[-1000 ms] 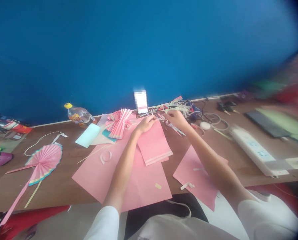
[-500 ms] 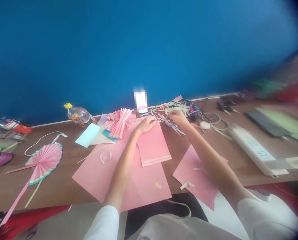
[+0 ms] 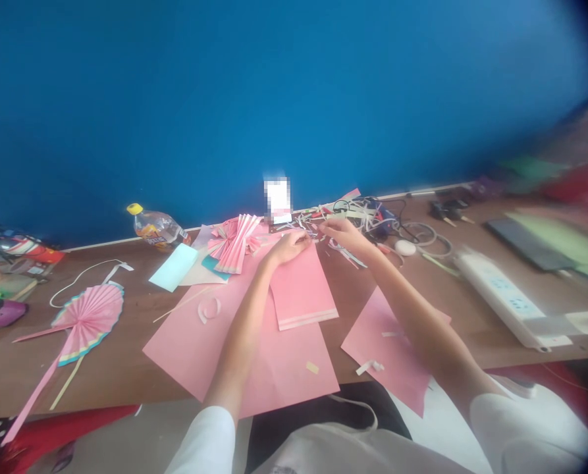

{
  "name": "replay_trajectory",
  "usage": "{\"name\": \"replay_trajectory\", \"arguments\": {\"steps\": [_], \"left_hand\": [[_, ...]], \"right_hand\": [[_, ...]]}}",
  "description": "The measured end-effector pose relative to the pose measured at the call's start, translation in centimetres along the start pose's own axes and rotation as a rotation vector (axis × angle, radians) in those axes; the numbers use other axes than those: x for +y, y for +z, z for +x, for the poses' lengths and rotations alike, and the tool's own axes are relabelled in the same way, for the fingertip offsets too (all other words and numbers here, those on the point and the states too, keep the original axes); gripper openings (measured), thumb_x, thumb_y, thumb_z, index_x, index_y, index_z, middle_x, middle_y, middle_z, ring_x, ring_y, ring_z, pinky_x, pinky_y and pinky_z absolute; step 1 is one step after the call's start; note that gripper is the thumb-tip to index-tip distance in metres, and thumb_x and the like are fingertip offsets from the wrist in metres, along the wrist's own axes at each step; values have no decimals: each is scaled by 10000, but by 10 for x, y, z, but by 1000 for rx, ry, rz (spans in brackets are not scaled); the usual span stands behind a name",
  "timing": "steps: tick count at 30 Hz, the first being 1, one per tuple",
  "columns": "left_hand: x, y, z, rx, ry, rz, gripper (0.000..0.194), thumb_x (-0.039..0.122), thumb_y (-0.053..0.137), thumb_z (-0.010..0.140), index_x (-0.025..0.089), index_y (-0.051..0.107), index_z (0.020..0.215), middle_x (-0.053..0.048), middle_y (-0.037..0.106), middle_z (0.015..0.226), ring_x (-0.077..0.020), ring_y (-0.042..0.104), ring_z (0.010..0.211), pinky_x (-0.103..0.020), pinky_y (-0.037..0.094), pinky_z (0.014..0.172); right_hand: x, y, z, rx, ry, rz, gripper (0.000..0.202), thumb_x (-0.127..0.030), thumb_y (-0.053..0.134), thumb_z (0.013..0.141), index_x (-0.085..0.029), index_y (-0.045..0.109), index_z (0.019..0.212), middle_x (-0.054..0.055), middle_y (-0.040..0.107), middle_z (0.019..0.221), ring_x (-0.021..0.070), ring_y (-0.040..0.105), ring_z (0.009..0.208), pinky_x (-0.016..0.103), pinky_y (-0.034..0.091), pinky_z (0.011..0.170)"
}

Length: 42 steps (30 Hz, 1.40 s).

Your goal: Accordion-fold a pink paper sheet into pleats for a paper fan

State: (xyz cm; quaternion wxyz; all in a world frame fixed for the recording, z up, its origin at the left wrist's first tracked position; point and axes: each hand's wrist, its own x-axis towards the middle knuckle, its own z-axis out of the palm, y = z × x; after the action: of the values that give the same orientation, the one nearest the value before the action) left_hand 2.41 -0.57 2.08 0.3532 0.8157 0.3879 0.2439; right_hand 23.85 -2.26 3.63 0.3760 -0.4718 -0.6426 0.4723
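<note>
Behind everything, noted a blue wall (image 3: 294,85); in front of it, a brown table (image 3: 140,382). Across its middle, a large sheet (image 3: 284,375), pink, partly hidden by the left forearm (image 3: 239,339). To its right, a second sheet (image 3: 367,336), also pink, partly crossed over by the right forearm (image 3: 412,322). On the large sheet, the banded sheet (image 3: 303,283): pink, with pale bands along the near edge, far end under the left hand (image 3: 288,247). Left fingers bent over that end; cannot tell if gripping or only pressing.

Farther right, a power strip (image 3: 508,296) and a dark tablet (image 3: 525,245). Far left, a pleated fan (image 3: 90,319), its pink tail over the table edge. Near the wall, a tipped bottle (image 3: 158,227), a pleated piece (image 3: 237,245), a blue card (image 3: 174,268) and a pixelated screen (image 3: 278,201). Crowding the space just beyond the right hand (image 3: 343,232), a tangled heap of strips (image 3: 360,210). Right fingers bent, tips close together, near the banded sheet's far end; cannot tell if pinching anything.

Smallest: a white disc (image 3: 405,247), a paper curl (image 3: 218,307), white scraps (image 3: 367,366), a yellow scrap (image 3: 312,368).
</note>
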Motion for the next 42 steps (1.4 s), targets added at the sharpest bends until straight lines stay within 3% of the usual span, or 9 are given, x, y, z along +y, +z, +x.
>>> {"name": "replay_trajectory", "arguments": {"steps": [4, 10, 16, 21, 25, 33, 42], "left_hand": [[2, -1, 1, 15, 41, -12, 306, 415, 489, 916, 149, 627, 854, -41, 628, 872, -170, 550, 811, -278, 412, 753], [2, -1, 1, 1, 38, -1, 228, 342, 487, 910, 155, 608, 863, -33, 620, 846, -164, 550, 804, -262, 415, 736], [0, 4, 2, -26, 14, -32, 215, 348, 476, 907, 163, 579, 870, -33, 599, 853, -161, 531, 790, -258, 397, 705], [4, 2, 2, -28, 41, -98, 180, 322, 538, 856, 155, 579, 802, -34, 599, 836, -155, 523, 778, -259, 394, 720], [6, 2, 2, 10, 16, -261, 232, 347, 559, 839, 151, 555, 714, -11, 553, 735, -134, 489, 715, -254, 381, 686], [5, 6, 2, 41, -169, -637, 249, 360, 638, 789, 133, 586, 703, 12, 547, 690, -94, 474, 631, -237, 361, 616], [11, -5, 2, -32, -250, -733, 226, 322, 667, 735, 124, 585, 666, 5, 546, 631, -85, 482, 593, -225, 371, 585]], "right_hand": [[-8, 0, -5, -83, -79, -155, 363, -509, 574, 840, -158, 666, 847, 5, 609, 628, 99, 476, 513, 237, 342, 506], [-13, -1, -6, -161, -142, -384, 257, -384, 570, 797, -159, 684, 850, 15, 653, 679, 123, 523, 576, 260, 383, 600], [-18, 3, -9, -142, -158, -490, 177, -243, 516, 740, -164, 645, 831, 12, 652, 707, 128, 524, 617, 254, 372, 627], [-21, 7, -11, -141, -220, -481, 129, -231, 507, 720, -178, 613, 771, 1, 632, 716, 122, 493, 619, 250, 345, 620], [-23, 12, -13, -65, -264, -484, 104, -212, 508, 724, -189, 607, 746, 2, 630, 720, 127, 495, 624, 250, 339, 627], [-20, 18, -15, 45, -361, -778, 138, -221, 516, 802, -201, 649, 834, 43, 681, 799, 160, 533, 672, 254, 280, 618], [-22, 22, -15, 45, -520, -917, 198, -222, 432, 911, -181, 624, 933, 95, 677, 894, 197, 559, 810, 267, 288, 648]]}}
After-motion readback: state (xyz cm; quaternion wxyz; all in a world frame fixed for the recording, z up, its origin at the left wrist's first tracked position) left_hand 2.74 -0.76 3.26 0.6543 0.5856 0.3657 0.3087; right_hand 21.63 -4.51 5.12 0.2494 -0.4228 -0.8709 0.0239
